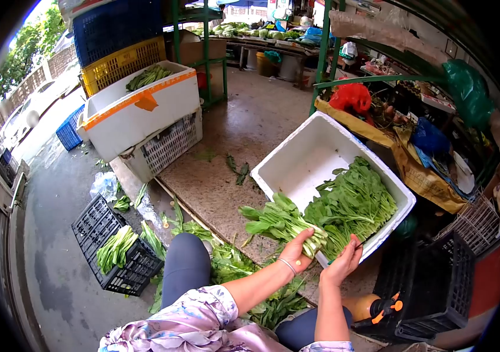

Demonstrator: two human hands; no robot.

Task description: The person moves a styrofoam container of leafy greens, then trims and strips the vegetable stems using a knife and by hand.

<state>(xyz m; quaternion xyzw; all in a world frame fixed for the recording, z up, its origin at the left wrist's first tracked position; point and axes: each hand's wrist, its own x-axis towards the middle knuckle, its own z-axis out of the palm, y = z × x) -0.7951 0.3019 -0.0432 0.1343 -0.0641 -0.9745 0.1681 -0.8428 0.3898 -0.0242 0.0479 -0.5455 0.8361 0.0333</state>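
Note:
My left hand point(298, 252), with a bracelet at the wrist, is closed around the stems of a bunch of leafy greens point(279, 218). The leaves point away to the left, and the pale cut ends face my right hand. My right hand point(344, 262) is beside those ends with its fingers curled together. A small dark green bit shows at its fingers; what it is I cannot make out. Both hands are at the near edge of a white foam box point(288, 154). Inside that box, more leafy greens point(355, 205) lie in a pile, stems toward the near right.
Loose leaves point(226, 264) litter the ground around my knees. To the left, a black crate point(94, 226) has a bunch of greens on it. Another white foam box point(115, 132) sits on a crate. Black crates point(438, 281) and an orange-topped sprayer point(379, 308) stand at right.

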